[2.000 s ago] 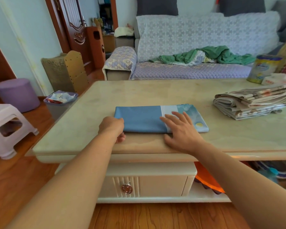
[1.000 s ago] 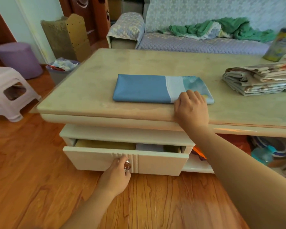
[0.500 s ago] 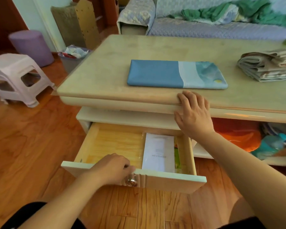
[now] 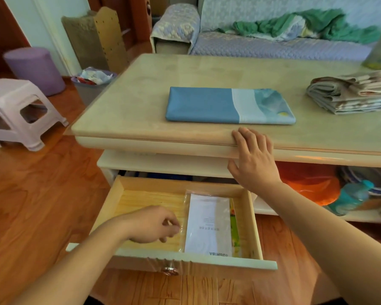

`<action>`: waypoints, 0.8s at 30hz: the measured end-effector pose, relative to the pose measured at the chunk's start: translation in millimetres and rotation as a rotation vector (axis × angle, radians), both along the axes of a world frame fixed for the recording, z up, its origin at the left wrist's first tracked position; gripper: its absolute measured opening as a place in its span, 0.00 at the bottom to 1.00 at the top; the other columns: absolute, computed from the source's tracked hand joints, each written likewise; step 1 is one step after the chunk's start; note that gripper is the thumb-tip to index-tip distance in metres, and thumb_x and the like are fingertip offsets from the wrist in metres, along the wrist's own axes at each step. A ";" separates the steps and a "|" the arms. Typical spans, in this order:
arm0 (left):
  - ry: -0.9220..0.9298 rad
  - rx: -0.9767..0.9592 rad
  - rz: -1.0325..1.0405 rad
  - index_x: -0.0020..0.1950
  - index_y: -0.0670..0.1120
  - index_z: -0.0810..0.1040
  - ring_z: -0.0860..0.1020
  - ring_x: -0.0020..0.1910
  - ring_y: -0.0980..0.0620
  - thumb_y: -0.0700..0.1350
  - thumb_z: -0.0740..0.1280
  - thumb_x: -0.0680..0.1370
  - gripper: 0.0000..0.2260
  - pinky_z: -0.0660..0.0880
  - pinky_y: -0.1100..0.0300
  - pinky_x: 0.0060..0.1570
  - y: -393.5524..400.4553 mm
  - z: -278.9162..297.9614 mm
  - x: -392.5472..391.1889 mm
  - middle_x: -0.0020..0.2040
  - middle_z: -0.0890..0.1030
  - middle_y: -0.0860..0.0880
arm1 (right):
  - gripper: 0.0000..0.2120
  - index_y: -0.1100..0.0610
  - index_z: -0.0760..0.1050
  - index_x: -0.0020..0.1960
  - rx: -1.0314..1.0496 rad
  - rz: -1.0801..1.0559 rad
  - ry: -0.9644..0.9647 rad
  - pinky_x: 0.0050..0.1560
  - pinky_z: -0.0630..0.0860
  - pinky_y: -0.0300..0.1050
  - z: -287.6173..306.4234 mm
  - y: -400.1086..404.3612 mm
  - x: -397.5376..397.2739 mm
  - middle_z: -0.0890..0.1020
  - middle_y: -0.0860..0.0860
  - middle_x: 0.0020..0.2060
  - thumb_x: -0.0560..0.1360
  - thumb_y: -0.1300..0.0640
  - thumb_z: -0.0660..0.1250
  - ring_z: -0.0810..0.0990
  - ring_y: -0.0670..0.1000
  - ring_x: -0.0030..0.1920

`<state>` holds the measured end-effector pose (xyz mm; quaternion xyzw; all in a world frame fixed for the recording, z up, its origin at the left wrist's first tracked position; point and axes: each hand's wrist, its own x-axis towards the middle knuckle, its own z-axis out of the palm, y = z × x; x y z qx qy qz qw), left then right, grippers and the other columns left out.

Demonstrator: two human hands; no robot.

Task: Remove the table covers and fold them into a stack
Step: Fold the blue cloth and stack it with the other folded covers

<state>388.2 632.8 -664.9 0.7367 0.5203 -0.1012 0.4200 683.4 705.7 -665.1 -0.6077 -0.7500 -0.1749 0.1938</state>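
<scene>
Since half a second ago my left hand [image 4: 154, 224] has let go of the round metal knob [image 4: 169, 271] and come up over the front panel into the pale wooden drawer [image 4: 250, 219], which now stands pulled well out from under the bench [image 4: 141, 102]. Its fingers [image 4: 173, 223] are loosely curled and seem to touch the edge of the clear plastic sleeve holding a white printed booklet [image 4: 208, 225]; whether they actually pinch the sleeve or only brush it, I cannot tell. My right hand [image 4: 254, 159] has stayed where it was, its straight fingers hooked over the front lip of the cream stone-topped bench, steadying me and gripping nothing.

The folded blue table cover with a pale patterned end [image 4: 229, 106] lies flat on the bench top, just beyond my right hand and apart from it, neat and already folded. A stack of folded newspapers [image 4: 350, 95] sits well to its right.

I read this as the folding being done and the work turning to storage: the drawer is open to take the cover, and my left hand is probably shifting the booklet aside to make room. The bare wood on the drawer's left side looks wide enough for the cover if it goes in lengthwise.
</scene>
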 end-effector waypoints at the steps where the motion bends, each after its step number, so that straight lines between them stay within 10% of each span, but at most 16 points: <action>1: -0.169 0.062 0.125 0.60 0.53 0.81 0.84 0.47 0.59 0.54 0.63 0.84 0.10 0.81 0.55 0.53 10.2 20.5 9.5 0.50 0.85 0.56 | 0.34 0.59 0.63 0.76 -0.015 0.007 -0.009 0.74 0.58 0.57 0.5 -0.7 0.5 0.67 0.57 0.72 0.74 0.48 0.66 0.64 0.60 0.72; 4: -0.681 0.462 0.657 0.51 0.45 0.82 0.84 0.42 0.48 0.43 0.62 0.84 0.09 0.80 0.52 0.43 58.0 82.8 39.4 0.42 0.85 0.48 | 0.34 0.58 0.63 0.77 -0.072 0.004 -0.017 0.74 0.60 0.57 6.6 -4.8 1.0 0.67 0.56 0.72 0.74 0.45 0.64 0.64 0.59 0.72; 7: -0.237 1.004 0.706 0.58 0.44 0.78 0.78 0.56 0.41 0.46 0.61 0.81 0.10 0.74 0.51 0.51 121.9 123.6 56.1 0.53 0.82 0.44 | 0.22 0.53 0.76 0.65 -0.036 0.030 0.133 0.65 0.68 0.53 27.1 0.5 -1.5 0.76 0.50 0.63 0.78 0.42 0.60 0.72 0.55 0.64; 9: 0.056 0.820 0.638 0.70 0.42 0.70 0.72 0.67 0.38 0.51 0.60 0.83 0.20 0.70 0.49 0.62 156.9 128.9 65.5 0.67 0.76 0.39 | 0.15 0.56 0.81 0.51 0.015 -0.035 0.320 0.54 0.70 0.51 53.6 16.9 9.2 0.82 0.52 0.51 0.81 0.48 0.60 0.75 0.58 0.55; 11: 0.207 0.568 0.602 0.77 0.39 0.60 0.68 0.73 0.37 0.55 0.58 0.84 0.28 0.66 0.50 0.71 176.7 121.5 78.0 0.75 0.69 0.38 | 0.14 0.61 0.79 0.58 -0.012 -0.250 0.411 0.57 0.68 0.53 81.9 41.0 34.6 0.80 0.59 0.55 0.80 0.54 0.60 0.74 0.61 0.57; 15: 0.041 0.471 0.709 0.79 0.41 0.57 0.70 0.71 0.38 0.51 0.63 0.81 0.31 0.67 0.49 0.71 204.9 120.5 92.5 0.74 0.70 0.40 | 0.20 0.63 0.71 0.68 -0.452 -0.560 0.489 0.63 0.70 0.51 112.5 84.5 76.3 0.77 0.60 0.62 0.79 0.56 0.59 0.75 0.62 0.63; 20: -0.417 0.183 1.035 0.54 0.46 0.73 0.69 0.32 0.48 0.47 0.59 0.84 0.07 0.66 0.62 0.28 222.3 127.6 68.7 0.42 0.72 0.44 | 0.22 0.61 0.70 0.72 -0.591 -0.587 0.429 0.68 0.71 0.51 108.6 112.0 86.1 0.76 0.58 0.67 0.80 0.53 0.59 0.74 0.61 0.68; 24: -0.504 0.172 0.993 0.50 0.46 0.70 0.63 0.26 0.52 0.42 0.54 0.86 0.08 0.59 0.70 0.19 217.1 114.3 60.4 0.36 0.66 0.47 | 0.17 0.65 0.73 0.67 -0.593 -0.535 0.467 0.59 0.74 0.47 110.7 103.0 96.2 0.78 0.61 0.63 0.82 0.57 0.61 0.77 0.60 0.63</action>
